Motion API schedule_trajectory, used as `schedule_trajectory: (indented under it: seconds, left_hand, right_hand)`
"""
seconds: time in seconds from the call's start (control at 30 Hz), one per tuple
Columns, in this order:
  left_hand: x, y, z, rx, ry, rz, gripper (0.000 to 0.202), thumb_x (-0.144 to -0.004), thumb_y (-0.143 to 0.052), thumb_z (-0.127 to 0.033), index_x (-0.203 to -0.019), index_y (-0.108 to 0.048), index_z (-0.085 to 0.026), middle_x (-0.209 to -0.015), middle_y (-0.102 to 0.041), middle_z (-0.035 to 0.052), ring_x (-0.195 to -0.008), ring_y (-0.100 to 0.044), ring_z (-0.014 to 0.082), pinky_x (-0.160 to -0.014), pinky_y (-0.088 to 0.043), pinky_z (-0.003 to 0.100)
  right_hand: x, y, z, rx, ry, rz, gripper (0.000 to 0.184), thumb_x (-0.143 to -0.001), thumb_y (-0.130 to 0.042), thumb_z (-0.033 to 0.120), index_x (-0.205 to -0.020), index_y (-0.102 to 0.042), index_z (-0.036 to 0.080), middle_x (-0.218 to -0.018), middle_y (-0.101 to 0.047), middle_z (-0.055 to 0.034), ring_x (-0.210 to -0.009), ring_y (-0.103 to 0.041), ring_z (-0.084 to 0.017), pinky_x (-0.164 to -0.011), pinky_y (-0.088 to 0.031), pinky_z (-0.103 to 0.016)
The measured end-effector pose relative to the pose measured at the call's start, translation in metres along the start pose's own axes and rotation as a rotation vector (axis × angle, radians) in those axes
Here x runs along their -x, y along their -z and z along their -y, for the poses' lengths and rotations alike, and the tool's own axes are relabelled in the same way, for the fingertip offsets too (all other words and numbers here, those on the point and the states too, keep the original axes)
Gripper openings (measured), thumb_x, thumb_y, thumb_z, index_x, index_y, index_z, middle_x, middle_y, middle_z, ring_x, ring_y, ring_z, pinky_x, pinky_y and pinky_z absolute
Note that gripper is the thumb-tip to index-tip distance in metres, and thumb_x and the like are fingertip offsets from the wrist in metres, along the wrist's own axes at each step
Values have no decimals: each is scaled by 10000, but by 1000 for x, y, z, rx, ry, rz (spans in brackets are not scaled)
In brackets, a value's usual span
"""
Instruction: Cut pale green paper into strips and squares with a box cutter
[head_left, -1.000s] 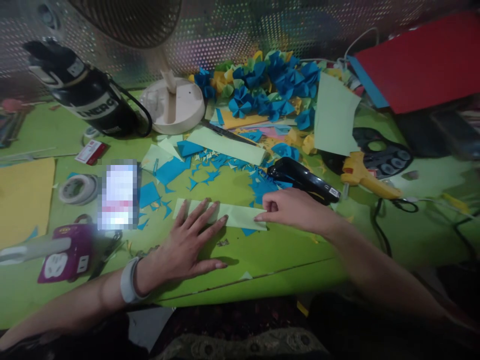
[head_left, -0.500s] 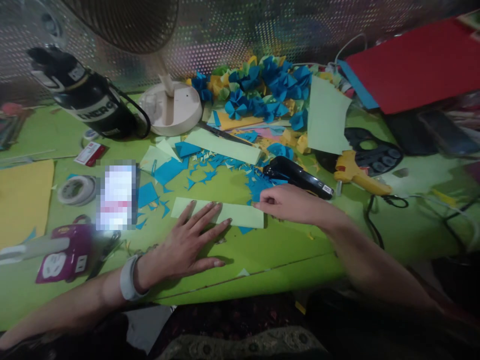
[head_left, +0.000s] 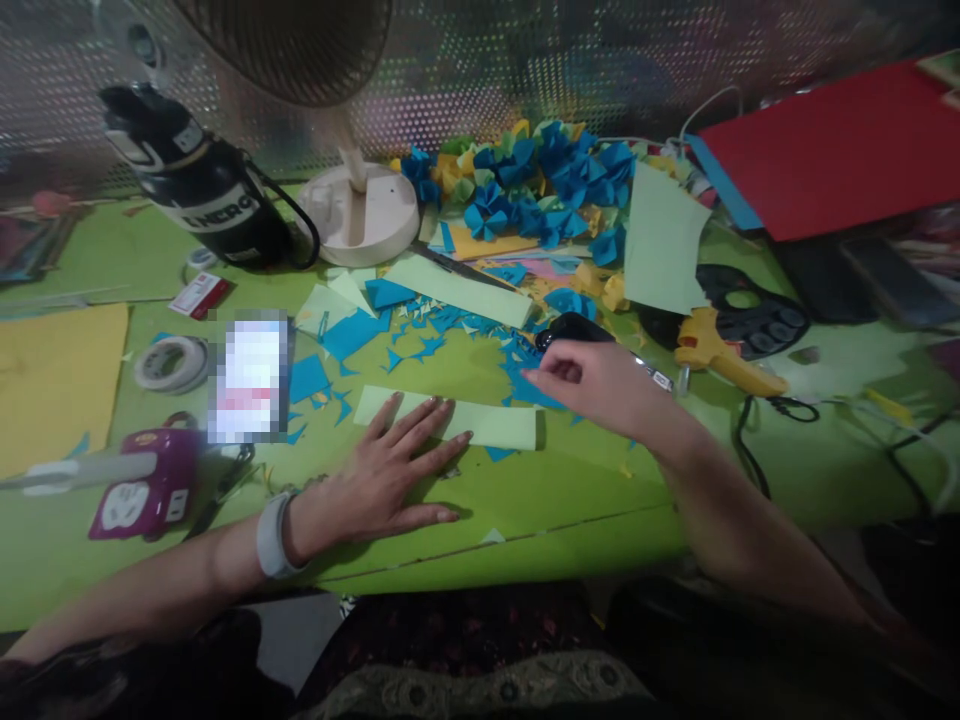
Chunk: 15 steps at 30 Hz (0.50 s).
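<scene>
A folded strip of pale green paper [head_left: 495, 424] lies on the green tabletop. My left hand [head_left: 394, 465] rests flat across its left half with fingers spread. Above and just right of the strip's right end is my right hand [head_left: 589, 385], apart from the paper. Its fingers are curled in, and nothing shows between them. Behind that hand a black stapler [head_left: 574, 328] is partly hidden. Blue paper scraps [head_left: 517, 355] lie near the strip, and another pale green strip [head_left: 465, 290] lies further back.
Blue, yellow and green paper flowers [head_left: 540, 180] are heaped at the back. A fan base [head_left: 360, 220], a black bottle [head_left: 217, 200], a lit phone [head_left: 247, 380], a tape roll [head_left: 172, 363] and a purple tool [head_left: 146, 485] stand left. A yellow glue gun [head_left: 724, 355] lies right.
My right hand has come off the strip's right end, moving up and slightly right. My left hand stays flat on the paper. The whole view has shifted a little.
</scene>
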<state>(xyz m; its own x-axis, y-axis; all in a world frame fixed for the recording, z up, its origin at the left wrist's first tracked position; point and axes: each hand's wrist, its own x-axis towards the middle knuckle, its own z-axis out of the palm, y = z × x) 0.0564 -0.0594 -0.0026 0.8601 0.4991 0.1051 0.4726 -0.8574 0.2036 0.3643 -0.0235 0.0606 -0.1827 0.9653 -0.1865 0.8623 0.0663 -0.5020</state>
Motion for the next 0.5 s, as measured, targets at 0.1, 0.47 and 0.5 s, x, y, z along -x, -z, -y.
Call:
schedule_trajectory:
  seconds: [0.1,0.47,0.5]
  left_hand:
    - [-1,-3,1,7,17,6,858,-971,-464,-761,-1662,-288,-285,-1722,-250,111,-1574,-277,357,-1307,-52,569]
    - [-7,0,2,9,13,44,820,-983,-443,-755,-1626,-370,-252,-1718,-246,131,-1597,-229,326,-1301,-76,583]
    - [-7,0,3,11,11,47,821,-977,-456,-758,-1628,-365,-267,-1723,-237,118,-1598,-228,322,-1303,-82,576]
  right_hand:
    - [9,-17,12,11,199,-191,464,-1031,-448,541,-1174,-704,182,-1180,-752,-140,-1044,-699,-276,-859,-540,-395]
    - [32,-93,7,394,641,100,1102,-958,-305,811,-1669,-13,21,-1708,-169,-268,-1603,-153,-369,-1296,-190,-557]
    - [34,-93,2,403,646,83,1111,-957,-318,809,-1667,35,31,-1711,-153,-268,-1603,-146,-374,-1291,-192,-571]
